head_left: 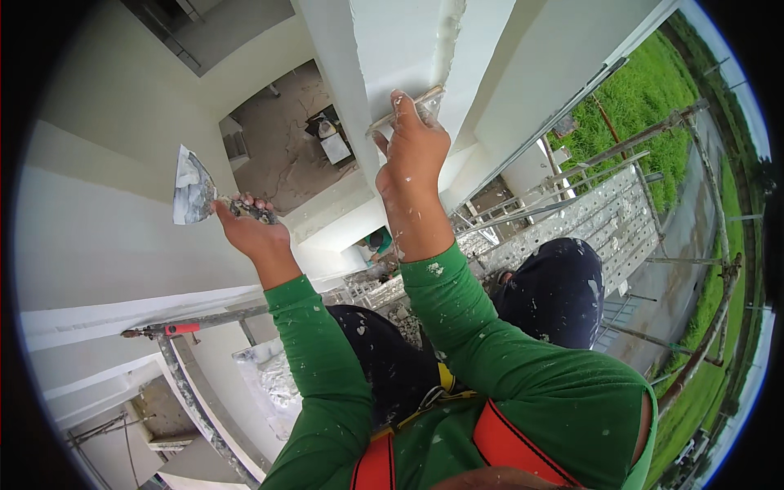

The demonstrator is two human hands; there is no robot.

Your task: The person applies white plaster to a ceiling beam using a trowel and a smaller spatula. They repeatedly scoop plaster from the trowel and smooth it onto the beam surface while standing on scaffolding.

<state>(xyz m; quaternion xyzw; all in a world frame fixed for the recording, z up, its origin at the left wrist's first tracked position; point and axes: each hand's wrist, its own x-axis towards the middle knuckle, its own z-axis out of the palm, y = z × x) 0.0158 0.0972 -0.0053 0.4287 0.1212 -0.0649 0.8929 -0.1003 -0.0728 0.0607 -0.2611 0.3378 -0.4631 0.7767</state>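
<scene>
In my left hand [255, 238], the fingers wrap round the handle of a putty knife [193, 189]. Its wide blade points up and is smeared with white putty; the handle is crusted too. My right hand [418, 153] is raised higher and closed on a flat, wide-edged filling blade [429, 101]. That blade lies against the white pillar face [398, 49], with my thumb on its near side. A ragged ridge of putty [447, 37] runs up the pillar above it. White splashes spot both hands and my green sleeves.
Perforated metal scaffold planks [600, 216] extend at the right beside my knee, with scaffold tubes [725, 286] along the outer side. A rusty tube with a red part [181, 328] crosses at left above a putty-covered white sheet [273, 384]. Far below are another person [379, 239] and a littered floor [282, 147].
</scene>
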